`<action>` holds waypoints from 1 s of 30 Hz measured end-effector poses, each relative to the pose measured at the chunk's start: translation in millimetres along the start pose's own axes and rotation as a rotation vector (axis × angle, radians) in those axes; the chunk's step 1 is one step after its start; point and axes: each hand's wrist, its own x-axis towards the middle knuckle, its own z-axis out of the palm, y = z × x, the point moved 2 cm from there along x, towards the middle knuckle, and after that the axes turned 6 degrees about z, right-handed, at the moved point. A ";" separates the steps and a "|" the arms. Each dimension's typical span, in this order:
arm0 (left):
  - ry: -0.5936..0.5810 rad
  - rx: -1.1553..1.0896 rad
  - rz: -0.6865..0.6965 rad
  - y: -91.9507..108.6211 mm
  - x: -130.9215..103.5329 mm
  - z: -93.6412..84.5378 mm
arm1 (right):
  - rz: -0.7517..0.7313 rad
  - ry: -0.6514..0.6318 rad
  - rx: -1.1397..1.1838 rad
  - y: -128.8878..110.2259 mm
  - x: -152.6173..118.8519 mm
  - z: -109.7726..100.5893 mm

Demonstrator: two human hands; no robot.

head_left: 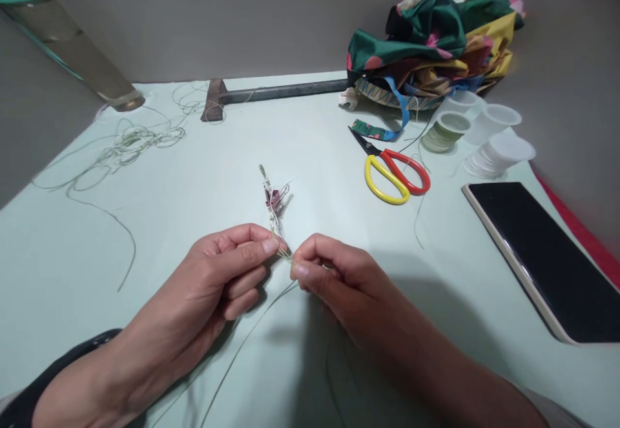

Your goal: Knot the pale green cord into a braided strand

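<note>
In the middle of the table, my left hand (232,266) pinches the lower end of a small knotted cord piece (272,212) between thumb and forefinger. A dark reddish block-like bit (274,199) sits within that piece, which has white and green strands. Just to the right, my right hand (339,279) is closed on the thin green cords (285,255) that run out from the left fingertips. Long loose cord ends (247,337) trail from the right fingers toward the table's near edge. The exact knot between the hands is too small to make out.
Yellow-and-red-handled scissors (390,170) lie beyond my right hand, near thread spools (498,153). A phone (547,260) rests at right. Behind are a hammer (276,92), a fabric-filled basket (426,102) and a bottle (72,47). Tangled green cord (140,141) spreads at left.
</note>
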 end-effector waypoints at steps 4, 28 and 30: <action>0.003 0.008 0.010 1.1 0.2 1.2 | -0.150 0.076 -0.114 1.1 1.2 -4.3; -0.031 0.040 0.067 -1.5 2.3 -1.8 | 0.053 0.075 0.345 1.8 7.3 11.9; -0.035 0.036 0.072 -1.8 3.5 -1.4 | 0.012 0.092 0.319 3.8 6.7 14.6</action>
